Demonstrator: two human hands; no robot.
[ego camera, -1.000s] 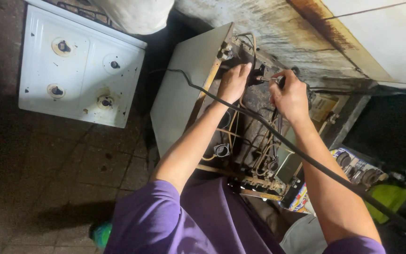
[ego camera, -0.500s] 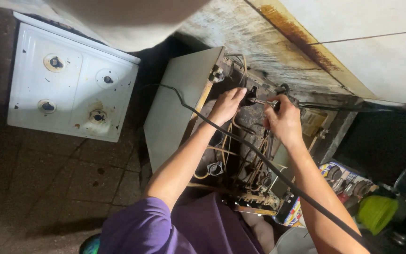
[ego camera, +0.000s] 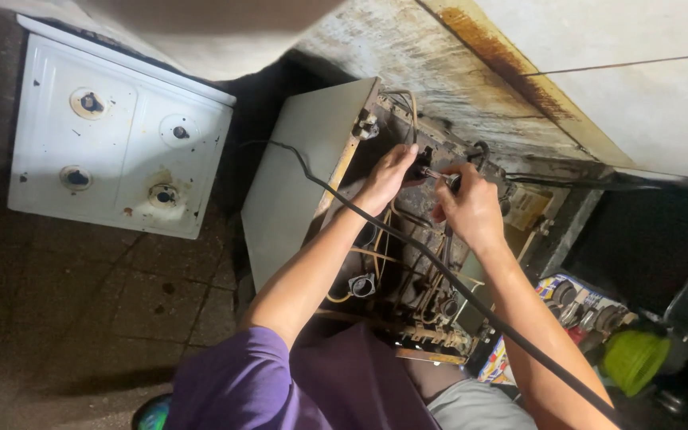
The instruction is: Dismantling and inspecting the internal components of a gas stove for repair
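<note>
An opened gas stove body (ego camera: 304,175) lies in front of me with its pipes and burner parts (ego camera: 408,287) exposed. My left hand (ego camera: 388,177) pinches a small dark fitting (ego camera: 422,166) at the stove's far end. My right hand (ego camera: 471,209) is closed around a thin metal tool (ego camera: 438,177) whose tip meets that fitting. A black cable (ego camera: 408,243) runs across both forearms. The tool's handle is hidden inside my fist.
The white stove top panel (ego camera: 121,135) with several burner holes lies on the dark tiled floor to the left. A stained wall (ego camera: 455,72) rises behind. A colourful box of parts (ego camera: 575,306) and a green container (ego camera: 635,358) sit at the right.
The view has shifted so the stove and hands sit lower and more central. Both hands stay on the same fitting at the stove's far end.
</note>
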